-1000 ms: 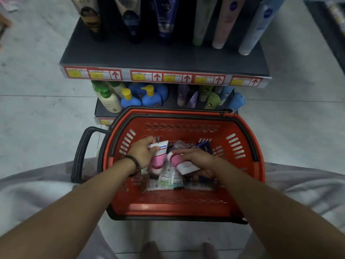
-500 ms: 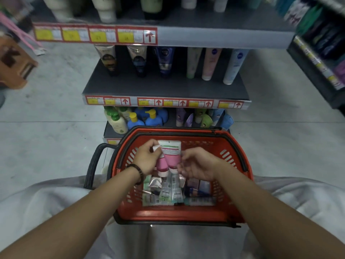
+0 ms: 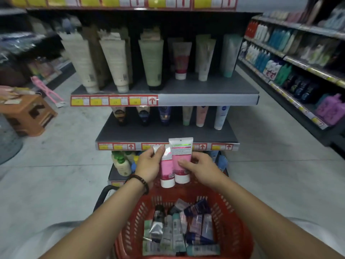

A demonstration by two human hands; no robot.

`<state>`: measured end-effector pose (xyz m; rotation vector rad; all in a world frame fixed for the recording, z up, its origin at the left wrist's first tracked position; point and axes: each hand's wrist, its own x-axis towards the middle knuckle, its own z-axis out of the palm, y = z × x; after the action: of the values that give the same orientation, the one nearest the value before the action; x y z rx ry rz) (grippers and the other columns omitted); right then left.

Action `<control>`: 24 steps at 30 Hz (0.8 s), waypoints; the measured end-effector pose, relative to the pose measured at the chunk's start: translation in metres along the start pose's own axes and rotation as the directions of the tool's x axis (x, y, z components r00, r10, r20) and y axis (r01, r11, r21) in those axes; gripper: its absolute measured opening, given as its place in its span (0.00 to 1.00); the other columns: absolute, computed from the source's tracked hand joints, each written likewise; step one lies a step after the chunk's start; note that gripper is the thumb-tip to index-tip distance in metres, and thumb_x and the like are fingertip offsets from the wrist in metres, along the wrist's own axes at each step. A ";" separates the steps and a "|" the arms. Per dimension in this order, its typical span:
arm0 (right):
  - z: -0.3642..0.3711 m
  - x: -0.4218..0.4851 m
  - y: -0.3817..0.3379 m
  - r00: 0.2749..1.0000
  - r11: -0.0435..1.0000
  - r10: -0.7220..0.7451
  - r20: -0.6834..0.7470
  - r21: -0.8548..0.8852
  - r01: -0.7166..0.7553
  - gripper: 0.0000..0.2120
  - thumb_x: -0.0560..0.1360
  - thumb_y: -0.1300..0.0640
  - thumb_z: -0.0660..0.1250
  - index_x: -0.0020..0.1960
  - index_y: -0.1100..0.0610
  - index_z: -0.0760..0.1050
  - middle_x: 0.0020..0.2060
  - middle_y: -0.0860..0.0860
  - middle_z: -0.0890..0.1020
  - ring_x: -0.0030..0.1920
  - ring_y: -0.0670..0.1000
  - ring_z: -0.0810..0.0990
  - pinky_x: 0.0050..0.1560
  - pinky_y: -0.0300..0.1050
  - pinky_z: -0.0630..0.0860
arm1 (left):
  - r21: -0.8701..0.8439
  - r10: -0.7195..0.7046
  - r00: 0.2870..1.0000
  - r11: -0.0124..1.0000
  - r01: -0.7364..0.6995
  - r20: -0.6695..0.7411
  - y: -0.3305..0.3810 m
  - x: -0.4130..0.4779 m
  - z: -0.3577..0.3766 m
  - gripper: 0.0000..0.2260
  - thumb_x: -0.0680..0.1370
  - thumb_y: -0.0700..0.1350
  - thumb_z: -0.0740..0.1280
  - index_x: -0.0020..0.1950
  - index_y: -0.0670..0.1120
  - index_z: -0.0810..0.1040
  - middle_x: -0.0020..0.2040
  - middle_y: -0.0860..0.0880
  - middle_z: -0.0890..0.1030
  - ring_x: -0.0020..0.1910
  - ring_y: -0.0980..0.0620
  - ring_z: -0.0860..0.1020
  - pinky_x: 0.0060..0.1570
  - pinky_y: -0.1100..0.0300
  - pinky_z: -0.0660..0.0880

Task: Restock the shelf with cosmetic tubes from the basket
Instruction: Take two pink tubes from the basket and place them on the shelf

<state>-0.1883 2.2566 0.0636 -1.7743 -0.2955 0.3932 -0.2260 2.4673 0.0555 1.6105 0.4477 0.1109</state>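
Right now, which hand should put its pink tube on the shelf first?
Probably the right hand. Its pink tube sticks up higher, and the matching pink-and-white tube stands right of centre on the upper shelf. The left hand sits further left.

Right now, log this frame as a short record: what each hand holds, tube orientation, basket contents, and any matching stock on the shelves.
left hand: grips the left pink tube
right hand: grips the right pink tube
tube orientation: both upright, white caps down, side by side, above the basket
basket: red, holds many more tubes lying flat
matching stock: a similar pink tube on shelf, upper tier, cap down
lower shelf: one row of tubes at the back, front bare
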 end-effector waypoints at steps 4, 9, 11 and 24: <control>-0.006 0.017 -0.035 0.992 0.985 -0.113 -0.049 0.124 0.118 0.18 0.82 0.61 0.76 0.71 0.50 0.81 0.61 0.49 0.89 0.62 0.50 0.89 0.64 0.53 0.85 | -0.112 0.048 0.983 0.993 -0.028 0.176 0.049 0.009 0.004 0.10 0.89 0.45 0.67 0.70 0.48 0.78 0.63 0.44 0.89 0.63 0.42 0.88 0.68 0.34 0.82; -0.024 0.037 -0.075 0.983 0.974 -0.177 -0.054 0.136 0.183 0.18 0.82 0.63 0.75 0.69 0.50 0.81 0.63 0.48 0.89 0.65 0.52 0.87 0.67 0.57 0.82 | -0.116 0.209 0.947 0.976 -0.185 0.246 0.092 0.016 -0.006 0.26 0.81 0.25 0.68 0.74 0.47 0.76 0.65 0.43 0.88 0.67 0.40 0.86 0.69 0.38 0.82; -0.032 0.046 -0.096 0.972 0.966 -0.225 -0.066 0.113 0.232 0.18 0.83 0.63 0.74 0.71 0.51 0.80 0.64 0.48 0.88 0.67 0.50 0.86 0.72 0.56 0.80 | -0.101 0.272 0.947 0.961 -0.258 0.169 0.114 0.022 -0.010 0.24 0.81 0.27 0.72 0.72 0.48 0.80 0.63 0.45 0.89 0.65 0.42 0.87 0.68 0.39 0.83; -0.084 0.162 -0.198 0.840 0.910 -0.391 -0.376 -0.298 0.289 0.18 0.83 0.53 0.75 0.69 0.45 0.74 0.62 0.46 0.87 0.62 0.51 0.86 0.68 0.59 0.83 | 0.059 0.440 0.892 0.898 -0.437 -0.099 0.185 0.070 -0.014 0.19 0.76 0.39 0.83 0.60 0.57 0.84 0.55 0.60 0.90 0.55 0.61 0.87 0.60 0.51 0.86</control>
<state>-0.0039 2.2935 0.2568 -1.9316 -0.3451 -0.3057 -0.1265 2.5003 0.2237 1.7239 0.1606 0.5399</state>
